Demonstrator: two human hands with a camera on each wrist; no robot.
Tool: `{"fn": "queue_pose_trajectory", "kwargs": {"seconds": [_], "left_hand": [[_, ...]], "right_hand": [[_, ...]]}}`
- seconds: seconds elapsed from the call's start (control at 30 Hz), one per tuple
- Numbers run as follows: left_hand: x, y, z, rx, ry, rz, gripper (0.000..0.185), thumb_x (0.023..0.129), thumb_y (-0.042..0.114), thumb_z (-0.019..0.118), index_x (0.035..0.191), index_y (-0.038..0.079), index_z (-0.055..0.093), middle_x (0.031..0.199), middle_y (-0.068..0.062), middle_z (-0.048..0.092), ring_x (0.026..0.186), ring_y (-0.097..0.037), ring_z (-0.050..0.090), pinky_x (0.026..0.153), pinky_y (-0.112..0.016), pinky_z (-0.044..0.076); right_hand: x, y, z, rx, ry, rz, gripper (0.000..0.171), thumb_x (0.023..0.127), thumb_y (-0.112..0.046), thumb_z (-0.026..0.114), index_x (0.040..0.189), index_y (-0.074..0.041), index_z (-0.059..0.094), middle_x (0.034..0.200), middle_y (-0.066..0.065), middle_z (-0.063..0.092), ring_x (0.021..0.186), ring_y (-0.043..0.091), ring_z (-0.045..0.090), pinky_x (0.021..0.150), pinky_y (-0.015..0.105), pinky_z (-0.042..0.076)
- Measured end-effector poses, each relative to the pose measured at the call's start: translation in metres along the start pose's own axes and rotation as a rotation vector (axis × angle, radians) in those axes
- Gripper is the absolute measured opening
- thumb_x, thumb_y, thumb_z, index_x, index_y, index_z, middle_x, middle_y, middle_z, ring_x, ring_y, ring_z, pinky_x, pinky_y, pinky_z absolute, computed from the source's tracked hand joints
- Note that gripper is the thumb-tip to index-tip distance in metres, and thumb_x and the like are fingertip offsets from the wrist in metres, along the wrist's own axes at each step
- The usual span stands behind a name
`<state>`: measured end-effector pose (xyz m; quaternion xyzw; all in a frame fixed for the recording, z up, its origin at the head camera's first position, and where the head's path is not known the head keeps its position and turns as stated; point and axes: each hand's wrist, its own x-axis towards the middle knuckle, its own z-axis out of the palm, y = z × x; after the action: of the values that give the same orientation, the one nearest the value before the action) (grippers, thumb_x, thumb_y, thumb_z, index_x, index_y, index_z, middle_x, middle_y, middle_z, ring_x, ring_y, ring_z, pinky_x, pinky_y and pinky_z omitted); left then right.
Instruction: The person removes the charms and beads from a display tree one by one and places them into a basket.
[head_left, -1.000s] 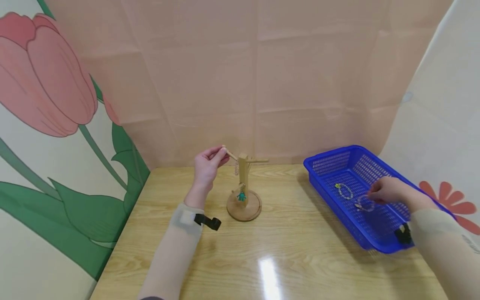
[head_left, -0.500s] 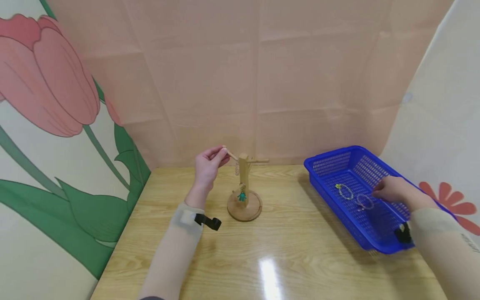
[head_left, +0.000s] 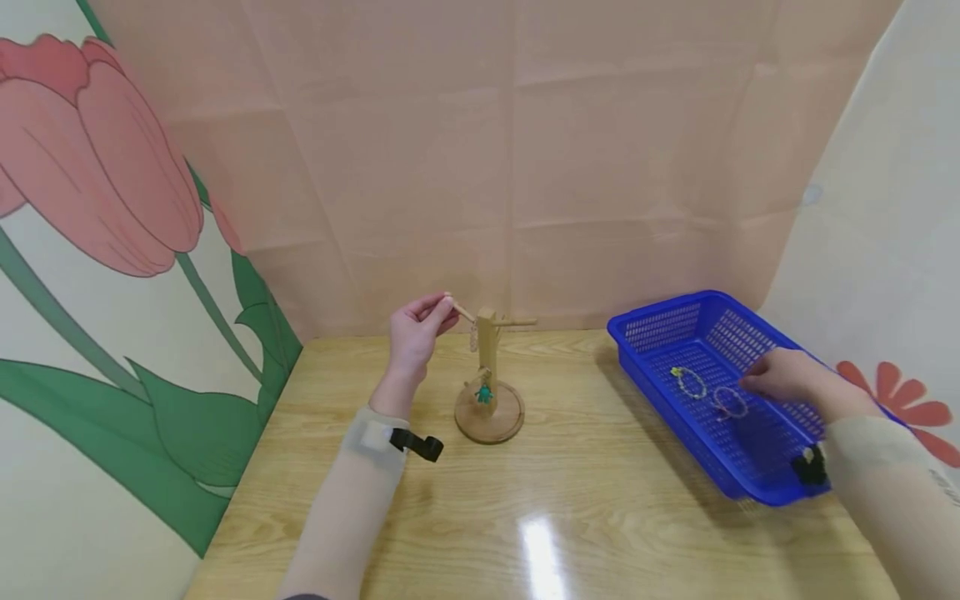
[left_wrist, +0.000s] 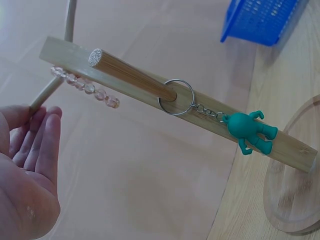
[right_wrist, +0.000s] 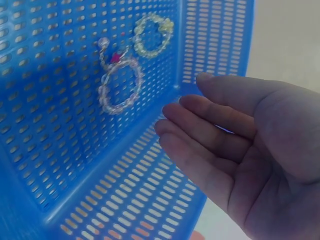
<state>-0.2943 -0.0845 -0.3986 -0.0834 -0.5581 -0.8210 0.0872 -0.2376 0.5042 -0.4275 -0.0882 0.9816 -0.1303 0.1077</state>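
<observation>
A wooden stand (head_left: 487,367) with pegs rises from a round base mid-table. My left hand (head_left: 444,305) pinches the tip of its upper left peg (left_wrist: 44,97). A clear bead bracelet (left_wrist: 85,87) hangs from that peg. Lower down, a teal figure keychain (left_wrist: 250,131) hangs by its ring (left_wrist: 176,97) on another peg. My right hand (head_left: 753,383) hovers inside the blue basket (head_left: 660,321), fingers relaxed and holding nothing. In front of its fingertips (right_wrist: 172,112) lie a pale pink-clasped bracelet (right_wrist: 119,86) and a yellow-green bracelet (right_wrist: 152,35).
The light wooden table (head_left: 570,500) runs to pink and flower-printed backdrop walls on the far, left and right sides. The basket stands at the table's right edge. A black strap sits on each wrist.
My right hand has drawn back a little to the right, off the pale bracelet, which now lies uncovered in the basket. My left hand and the stand have not moved.
</observation>
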Motion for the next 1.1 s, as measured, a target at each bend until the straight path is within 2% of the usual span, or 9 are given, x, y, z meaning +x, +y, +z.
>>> {"fn": "queue_pose_trajectory", "kwargs": {"seconds": [0.17, 0.23, 0.27, 0.33, 0.43, 0.57, 0.77, 0.83, 1.1], "left_hand": [[0.001, -0.001, 0.000, 0.000, -0.003, 0.009, 0.023, 0.101, -0.001, 0.074, 0.120, -0.013, 0.070, 0.108, -0.020, 0.079, 0.089, -0.019, 0.079, 0.090, -0.036, 0.067], [0.001, -0.001, 0.000, -0.003, 0.001, 0.012, 0.021, 0.101, -0.001, 0.074, 0.119, -0.012, 0.071, 0.109, -0.023, 0.078, 0.088, -0.018, 0.079, 0.089, -0.036, 0.067], [0.001, -0.001, 0.000, -0.004, 0.004, 0.013, 0.021, 0.100, -0.001, 0.074, 0.118, -0.012, 0.072, 0.110, -0.025, 0.077, 0.088, -0.018, 0.079, 0.089, -0.036, 0.067], [0.000, -0.002, 0.000, -0.004, 0.009, 0.010, 0.021, 0.100, -0.002, 0.074, 0.118, -0.011, 0.072, 0.112, -0.026, 0.076, 0.087, -0.019, 0.079, 0.088, -0.036, 0.067], [0.000, -0.002, -0.001, -0.002, 0.011, 0.005, 0.022, 0.100, -0.002, 0.074, 0.119, -0.012, 0.072, 0.110, -0.024, 0.078, 0.087, -0.019, 0.080, 0.088, -0.036, 0.067], [-0.001, -0.002, -0.001, -0.003, 0.009, 0.001, 0.021, 0.100, -0.002, 0.073, 0.119, -0.013, 0.071, 0.107, -0.021, 0.079, 0.087, -0.019, 0.080, 0.089, -0.036, 0.067], [0.000, -0.002, 0.000, -0.003, -0.003, 0.005, 0.020, 0.100, -0.004, 0.073, 0.118, -0.013, 0.071, 0.112, -0.029, 0.075, 0.087, -0.018, 0.079, 0.090, -0.037, 0.067], [0.000, -0.001, 0.000, -0.003, -0.004, 0.006, 0.020, 0.100, -0.004, 0.073, 0.118, -0.012, 0.072, 0.111, -0.028, 0.076, 0.087, -0.018, 0.079, 0.090, -0.037, 0.067], [0.001, 0.000, 0.000, -0.003, -0.003, 0.009, 0.019, 0.099, -0.004, 0.074, 0.116, -0.011, 0.073, 0.112, -0.030, 0.075, 0.086, -0.019, 0.079, 0.089, -0.037, 0.067]], "right_hand": [[-0.002, -0.016, -0.010, 0.014, 0.012, -0.019, 0.027, 0.104, -0.023, 0.069, 0.088, -0.003, 0.077, 0.072, -0.002, 0.065, 0.067, 0.016, 0.056, 0.059, 0.034, 0.051], [-0.002, -0.022, -0.013, 0.020, 0.009, -0.021, 0.028, 0.105, -0.024, 0.067, 0.085, -0.007, 0.076, 0.069, -0.004, 0.059, 0.066, 0.016, 0.051, 0.059, 0.032, 0.046], [-0.002, -0.024, -0.015, 0.017, 0.011, -0.028, 0.028, 0.106, -0.024, 0.066, 0.086, -0.006, 0.076, 0.070, -0.004, 0.060, 0.067, 0.016, 0.052, 0.059, 0.033, 0.048], [-0.003, -0.029, -0.018, 0.019, 0.012, -0.034, 0.029, 0.107, -0.024, 0.066, 0.090, -0.003, 0.077, 0.073, -0.002, 0.063, 0.069, 0.017, 0.056, 0.061, 0.036, 0.052], [-0.005, -0.037, -0.023, 0.026, 0.021, -0.041, 0.034, 0.107, -0.025, 0.066, 0.105, 0.006, 0.079, 0.087, 0.007, 0.074, 0.079, 0.023, 0.068, 0.071, 0.049, 0.063], [-0.010, -0.049, -0.027, 0.036, 0.051, -0.055, 0.038, 0.108, -0.027, 0.066, 0.114, 0.010, 0.077, 0.100, 0.018, 0.078, 0.090, 0.035, 0.074, 0.083, 0.064, 0.063], [-0.016, -0.068, -0.026, 0.065, 0.116, -0.069, 0.041, 0.107, -0.033, 0.067, 0.117, 0.005, 0.078, 0.106, 0.019, 0.079, 0.099, 0.042, 0.074, 0.090, 0.068, 0.060], [-0.015, -0.073, -0.025, 0.082, 0.130, -0.077, 0.042, 0.107, -0.034, 0.067, 0.119, 0.004, 0.078, 0.107, 0.018, 0.079, 0.100, 0.042, 0.074, 0.090, 0.067, 0.060], [-0.011, -0.082, -0.014, 0.176, 0.128, -0.027, 0.057, 0.108, -0.044, 0.065, 0.129, 0.009, 0.071, 0.114, 0.023, 0.077, 0.105, 0.044, 0.073, 0.089, 0.065, 0.062]]}}
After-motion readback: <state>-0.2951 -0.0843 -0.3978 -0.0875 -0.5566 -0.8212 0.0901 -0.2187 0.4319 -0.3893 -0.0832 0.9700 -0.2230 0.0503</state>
